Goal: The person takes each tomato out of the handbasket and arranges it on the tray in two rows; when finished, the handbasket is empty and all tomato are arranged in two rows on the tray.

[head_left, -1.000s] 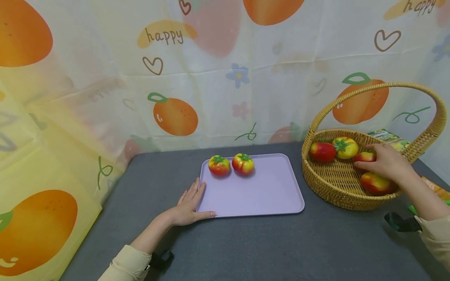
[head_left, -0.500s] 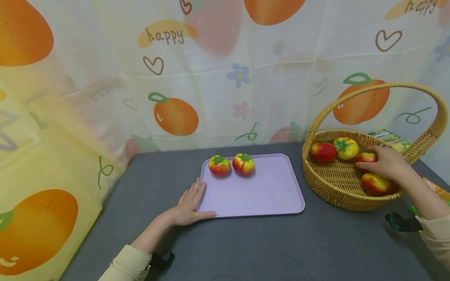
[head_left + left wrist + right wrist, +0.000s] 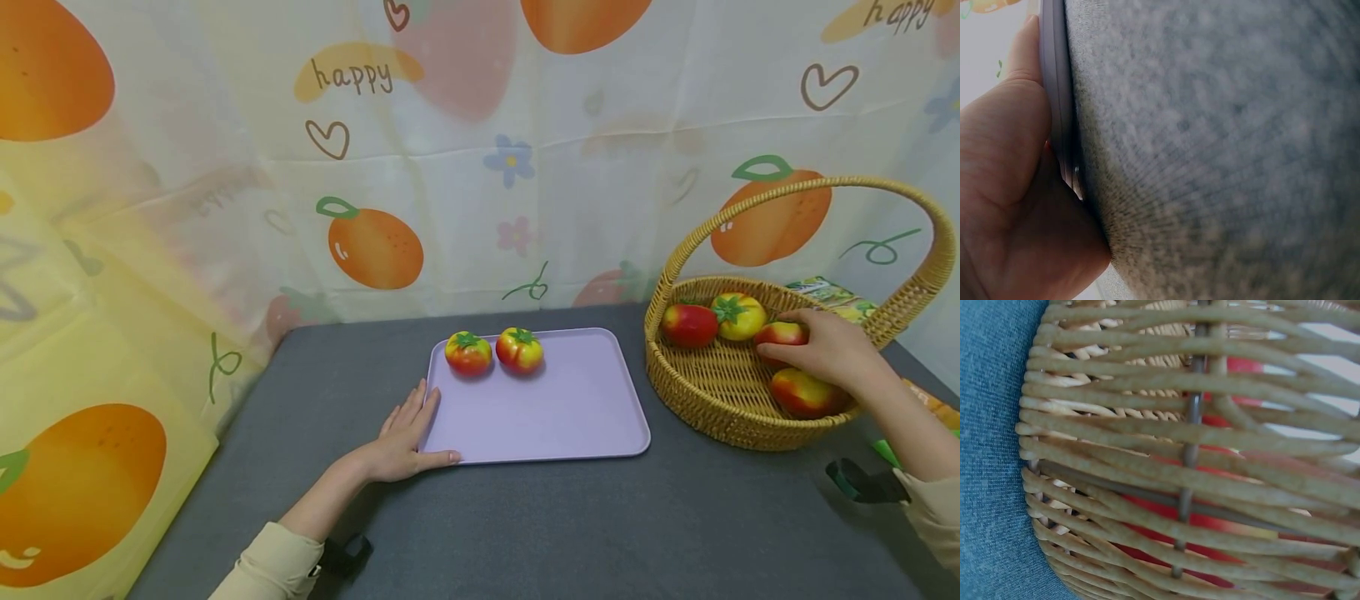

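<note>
My left hand (image 3: 401,442) lies with its fingers straight along the left edge of a lilac tray (image 3: 555,417), its thumb on the front edge. Two yellow-and-red tomatoes (image 3: 468,353) with green leafy tops sit at the tray's back left. On the right, my right hand (image 3: 836,350) reaches into a wicker basket (image 3: 720,421) and grips a red-and-yellow fruit (image 3: 780,335), partly covered by the fingers. Near it in the basket lie a red mango (image 3: 688,325), a yellow tomato (image 3: 738,315) and a red-yellow mango (image 3: 804,393). Basket weave screens the right hand in the right wrist view.
The basket's tall handle (image 3: 806,182) arches above the right hand. Behind the basket lies a green printed packet (image 3: 828,292), and an orange packet (image 3: 933,404) is at the right edge. A fruit-printed cloth (image 3: 457,208) hangs behind the grey table (image 3: 562,533).
The right forearm and sleeve have shifted slightly right and down, while the gripped fruit has edged slightly to the right. The left hand, tray and tomatoes stay where they were.
</note>
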`<act>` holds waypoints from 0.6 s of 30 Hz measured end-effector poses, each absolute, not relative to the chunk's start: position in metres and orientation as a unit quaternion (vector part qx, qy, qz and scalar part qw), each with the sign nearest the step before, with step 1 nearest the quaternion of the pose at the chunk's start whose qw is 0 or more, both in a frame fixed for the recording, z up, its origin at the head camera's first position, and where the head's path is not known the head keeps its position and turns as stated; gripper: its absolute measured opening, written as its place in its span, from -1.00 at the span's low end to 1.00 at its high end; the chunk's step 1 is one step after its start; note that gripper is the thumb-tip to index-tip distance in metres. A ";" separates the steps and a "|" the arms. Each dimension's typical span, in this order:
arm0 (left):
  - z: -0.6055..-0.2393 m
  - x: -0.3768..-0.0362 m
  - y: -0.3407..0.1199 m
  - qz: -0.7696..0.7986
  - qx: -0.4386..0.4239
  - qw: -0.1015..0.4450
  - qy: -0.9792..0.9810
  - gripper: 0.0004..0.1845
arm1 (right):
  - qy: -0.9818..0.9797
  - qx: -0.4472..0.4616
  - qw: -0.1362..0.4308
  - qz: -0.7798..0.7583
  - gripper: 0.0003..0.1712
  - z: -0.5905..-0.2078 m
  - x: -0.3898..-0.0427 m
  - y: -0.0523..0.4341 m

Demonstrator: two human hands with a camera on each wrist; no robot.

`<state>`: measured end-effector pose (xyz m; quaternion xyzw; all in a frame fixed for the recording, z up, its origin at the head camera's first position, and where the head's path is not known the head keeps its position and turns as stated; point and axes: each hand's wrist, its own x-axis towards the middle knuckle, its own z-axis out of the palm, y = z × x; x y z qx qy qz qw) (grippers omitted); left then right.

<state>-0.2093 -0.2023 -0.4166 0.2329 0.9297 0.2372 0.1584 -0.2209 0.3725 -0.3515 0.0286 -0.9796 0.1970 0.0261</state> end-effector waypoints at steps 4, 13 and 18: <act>-0.416 -0.210 -0.202 0.238 0.233 0.159 0.929 0.13 | -0.979 0.034 0.041 0.198 -0.18 -0.350 -0.217 0.368; -0.417 -0.210 -0.203 0.238 0.235 0.161 0.929 0.12 | -0.972 0.049 0.085 0.212 -0.24 -0.346 -0.207 0.356; -0.417 -0.210 -0.203 0.236 0.235 0.162 0.929 0.12 | -0.969 0.059 0.114 0.212 -0.24 -0.344 -0.202 0.346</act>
